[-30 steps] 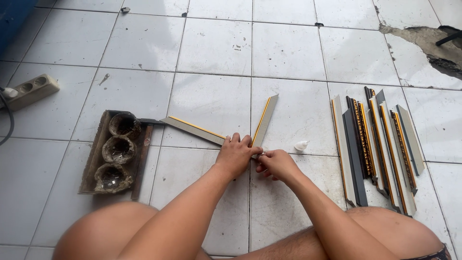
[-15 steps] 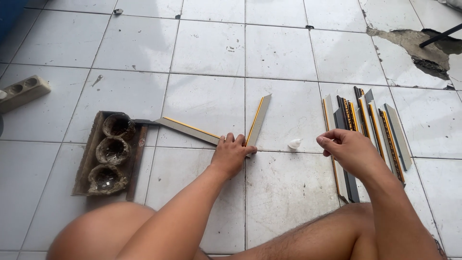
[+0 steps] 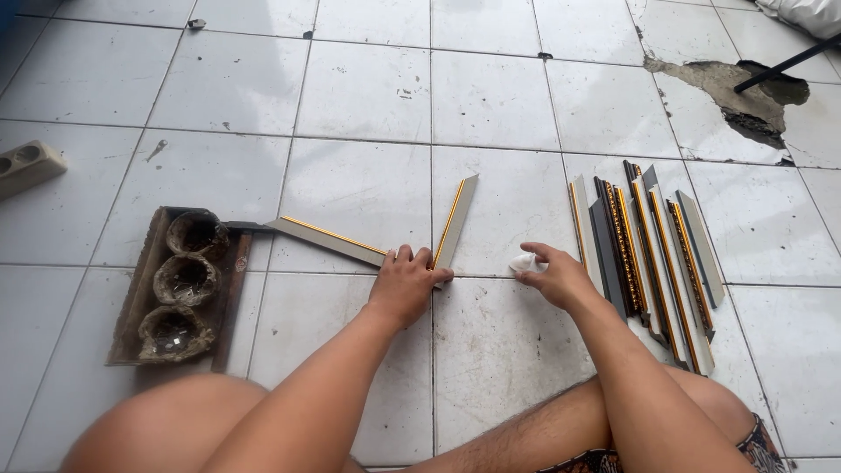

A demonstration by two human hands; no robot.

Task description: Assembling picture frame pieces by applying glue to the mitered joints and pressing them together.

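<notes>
**Right hand drops down to the white wad, left stays on the corner joint**

So half a second ago the right hand [image 3: 559,278] was up in the air over by the spare strips. Now it's down on the floor, fingertips pinching a small white wad [image 3: 528,262], cloth or tissue, can't tell which. The left hand [image 3: 405,285] hasn't budged: palm down, pressing where the two moulding pieces [image 3: 455,221] meet in a V. That V is flat on the tile right in front of the knees, gold edges facing inward, long piece [image 3: 328,238] running off to the left. My read is that the joint's being held together while the other hand fetches something to wipe it with.

Surroundings: worn white floor tiles [image 3: 368,96], grubby grout, a broken patch [image 3: 718,92] far right with bare cement showing. A row of cut strips [image 3: 653,254] lies right of the wad. A wooden tray [image 3: 140,289] with three crusty cups sits left, power strip [image 3: 26,166] at the far left edge.
</notes>
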